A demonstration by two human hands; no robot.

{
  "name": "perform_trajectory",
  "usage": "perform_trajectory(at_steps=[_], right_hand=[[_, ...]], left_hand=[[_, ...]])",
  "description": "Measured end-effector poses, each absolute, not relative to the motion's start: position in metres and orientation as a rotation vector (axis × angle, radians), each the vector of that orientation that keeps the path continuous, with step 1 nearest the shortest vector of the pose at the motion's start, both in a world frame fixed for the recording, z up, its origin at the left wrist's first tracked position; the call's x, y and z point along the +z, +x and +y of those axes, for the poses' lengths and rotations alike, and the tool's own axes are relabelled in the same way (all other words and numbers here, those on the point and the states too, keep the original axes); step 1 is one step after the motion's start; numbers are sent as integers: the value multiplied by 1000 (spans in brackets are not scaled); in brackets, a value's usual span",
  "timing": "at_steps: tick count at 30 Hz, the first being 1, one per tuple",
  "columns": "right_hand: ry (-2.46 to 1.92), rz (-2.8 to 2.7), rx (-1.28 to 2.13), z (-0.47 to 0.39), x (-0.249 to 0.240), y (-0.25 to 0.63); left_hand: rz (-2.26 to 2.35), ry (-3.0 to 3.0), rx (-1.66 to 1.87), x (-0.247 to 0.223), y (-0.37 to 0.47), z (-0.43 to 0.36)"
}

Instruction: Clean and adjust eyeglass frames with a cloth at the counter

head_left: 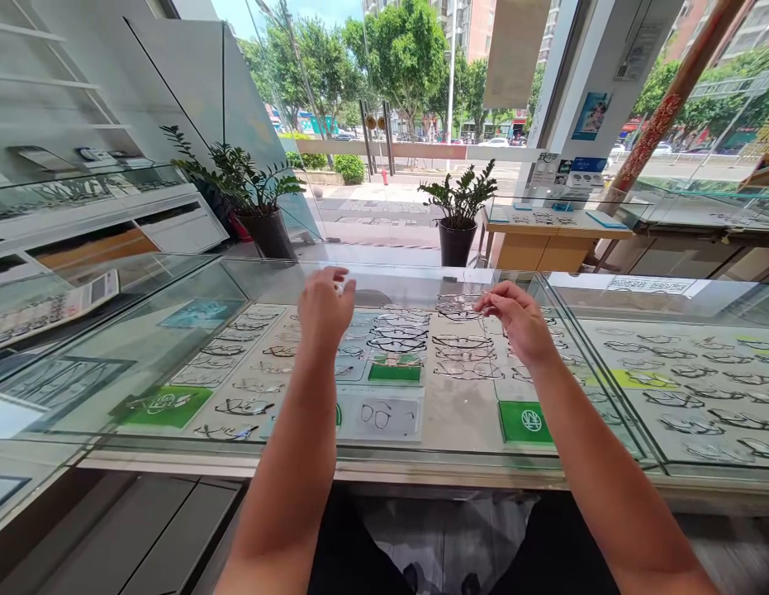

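Observation:
Over the glass display counter [458, 417], my right hand [517, 321] has its thumb and fingers pinched on the side of a pair of thin-framed eyeglasses [459, 304]. Below these, more eyeglasses [463, 354] lie in a column. My left hand [325, 307] is raised over the counter's left part, fingers bent and thumb apart from them, with nothing I can make out in it. Between the two hands runs a column of dark-rimmed eyeglasses [397, 333]. At its near end lie a green card [395, 372] and a pale panel with a glasses drawing [389, 418].
Further eyeglasses [241, 406] fill the left rows, beside a green logo card [167, 405]. Another green card [524, 421] is near my right forearm. A glass divider edge [598, 364] crosses the right side. Beyond the counter stand two potted plants [457, 240] [269, 231] and a wooden table [554, 248].

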State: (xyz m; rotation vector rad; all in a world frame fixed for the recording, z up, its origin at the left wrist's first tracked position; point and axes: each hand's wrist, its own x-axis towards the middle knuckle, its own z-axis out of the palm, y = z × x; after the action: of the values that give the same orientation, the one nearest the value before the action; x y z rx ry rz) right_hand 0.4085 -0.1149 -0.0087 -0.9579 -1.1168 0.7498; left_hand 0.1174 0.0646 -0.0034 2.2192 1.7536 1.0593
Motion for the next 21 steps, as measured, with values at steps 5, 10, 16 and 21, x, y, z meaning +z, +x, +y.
perform_trajectory(at_steps=[5, 10, 16, 21], right_hand=[[-1010, -1285, 771, -120, -2, 421], [-1085, -1444, 867, -123, 2, 421], [-1083, -1492, 931, -124, 3, 412], [-1072, -1520, 959, -125, 23, 411]], left_hand=[[641, 2604, 1708, -12, 177, 15], [392, 2708, 1619, -25, 201, -8], [478, 2622, 1587, -29, 200, -9], [405, 2530, 1685, -12, 199, -14]])
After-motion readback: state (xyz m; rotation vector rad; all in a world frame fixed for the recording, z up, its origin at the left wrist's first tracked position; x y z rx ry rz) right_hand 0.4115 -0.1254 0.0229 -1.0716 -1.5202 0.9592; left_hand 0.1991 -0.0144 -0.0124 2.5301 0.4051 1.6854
